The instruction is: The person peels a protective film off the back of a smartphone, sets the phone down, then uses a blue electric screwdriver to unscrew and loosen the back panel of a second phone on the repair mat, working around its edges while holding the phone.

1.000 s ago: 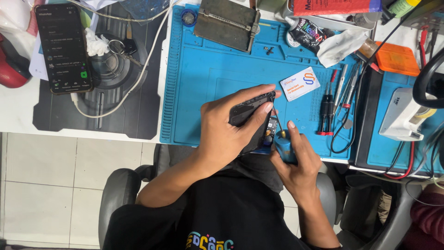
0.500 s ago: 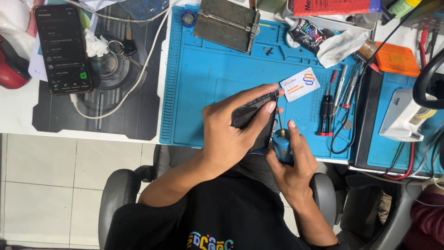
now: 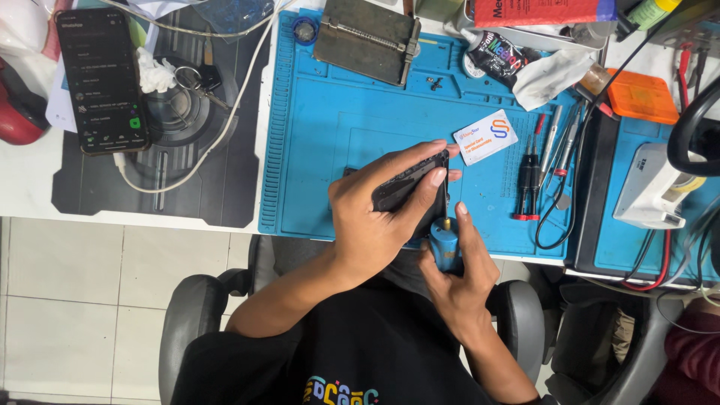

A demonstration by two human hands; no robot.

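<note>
A dark phone [image 3: 409,187] is pinched edgewise in the left hand [image 3: 375,217], thumb pressed on its near face and fingers curled over the far edge, and is held tilted just above the near edge of the blue work mat [image 3: 337,135]. At about five o'clock from it, a blue-handled screwdriver [image 3: 445,244] is gripped in the right hand [image 3: 457,277], fingers wrapped closed round the handle, with the thin shaft pointed up at twelve o'clock against the phone's right end. Whether the tip is seated in a screw cannot be told.

The phone appears closed and in one piece, so the work is judged to be at an early, fastener-level stage; a couple of small dark bits, possibly screws, are seen on the mat near one o'clock.

Further out, a white card [image 3: 486,136] lies at two o'clock, red-tipped drivers and tweezers [image 3: 536,172] at three o'clock, a metal holding jig [image 3: 367,39] at twelve, and a second phone with a lit screen [image 3: 101,79] at ten o'clock.
</note>
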